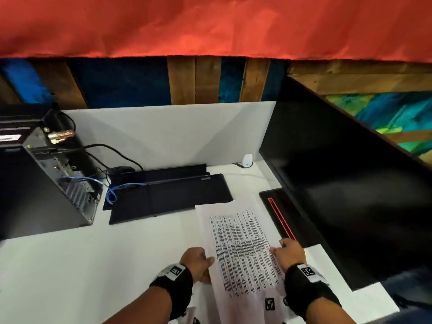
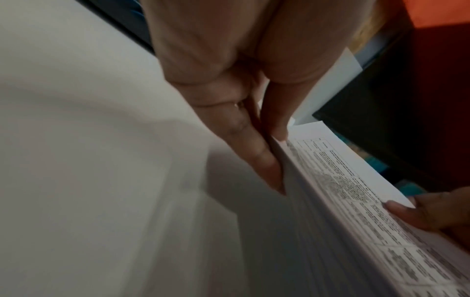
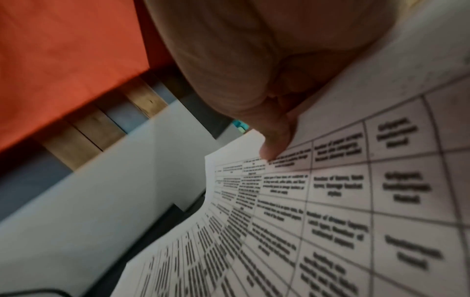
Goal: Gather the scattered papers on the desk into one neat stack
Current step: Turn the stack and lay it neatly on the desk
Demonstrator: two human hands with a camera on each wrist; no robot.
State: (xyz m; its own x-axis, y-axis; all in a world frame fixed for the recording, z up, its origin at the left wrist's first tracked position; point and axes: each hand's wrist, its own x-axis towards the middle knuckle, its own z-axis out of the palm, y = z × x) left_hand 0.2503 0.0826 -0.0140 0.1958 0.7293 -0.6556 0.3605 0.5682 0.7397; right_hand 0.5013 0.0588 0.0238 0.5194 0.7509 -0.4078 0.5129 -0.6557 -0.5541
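A sheaf of white papers (image 1: 240,251) printed with a dense table is held over the white desk (image 1: 93,265), between both hands. My left hand (image 1: 198,263) grips its left edge, thumb on top and fingers underneath; the left wrist view shows the papers (image 2: 338,180) pinched edge-on by that hand (image 2: 269,144). My right hand (image 1: 288,253) holds the right edge, and in the right wrist view its thumb (image 3: 274,140) presses on the printed top sheet (image 3: 330,201). The fingers under the sheets are hidden.
A black computer tower (image 1: 39,183) with cables stands at the left. Flat black devices (image 1: 168,195) lie behind the papers. A large dark monitor (image 1: 350,183) fills the right, its base with a red light strip (image 1: 281,220) beside the papers. A white partition (image 1: 163,132) backs the desk.
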